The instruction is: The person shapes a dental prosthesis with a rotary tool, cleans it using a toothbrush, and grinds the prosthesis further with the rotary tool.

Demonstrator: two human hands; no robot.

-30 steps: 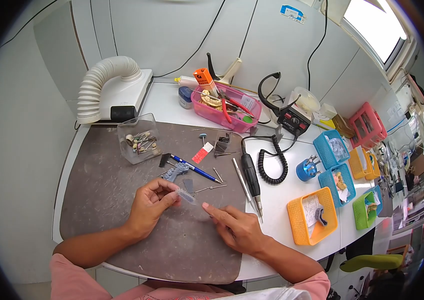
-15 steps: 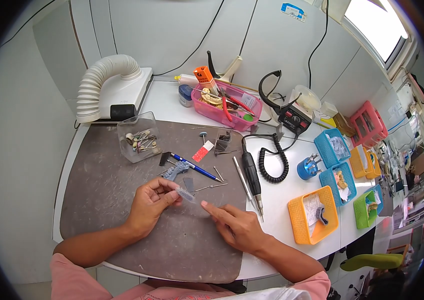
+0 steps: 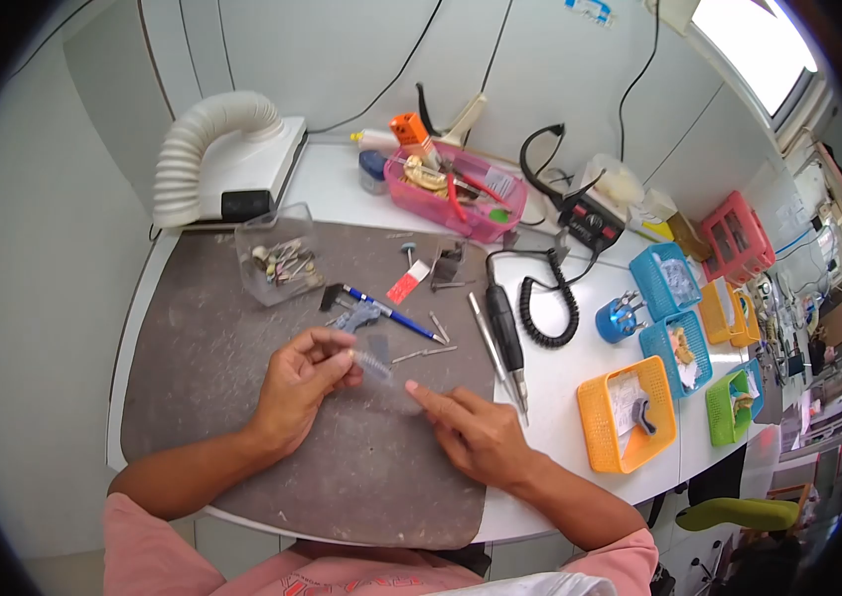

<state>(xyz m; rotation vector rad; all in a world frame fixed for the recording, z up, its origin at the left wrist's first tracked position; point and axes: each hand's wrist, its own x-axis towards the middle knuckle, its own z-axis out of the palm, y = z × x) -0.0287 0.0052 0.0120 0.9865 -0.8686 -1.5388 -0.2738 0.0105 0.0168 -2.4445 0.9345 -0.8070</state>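
A clear, tooth-shaped dental aligner (image 3: 374, 368) is pinched between the thumb and fingers of my left hand (image 3: 304, 379), above the brown mat. My right hand (image 3: 476, 432) is just to its right, index finger stretched toward the aligner's free end and the other fingers curled. Nothing shows in that hand, and a small gap seems to separate its fingertip from the aligner. Just beyond my left fingers lies a grey-blue dental model (image 3: 356, 316), partly hidden. A blue pen-like tool (image 3: 393, 316) with a dark head lies beside it.
On the mat (image 3: 212, 397) are a clear box of polishing burs (image 3: 280, 260) and several loose burs. A pink basket (image 3: 456, 204) of tools stands behind. To the right lie a black rotary handpiece (image 3: 506, 333), a silver rod (image 3: 487, 343), a blue bur holder (image 3: 620, 320) and an orange basket (image 3: 595, 432).
The view has tilted, so the bench contents appear slightly higher. Both hands keep nearly the same pose, with the right index fingertip still near the aligner.
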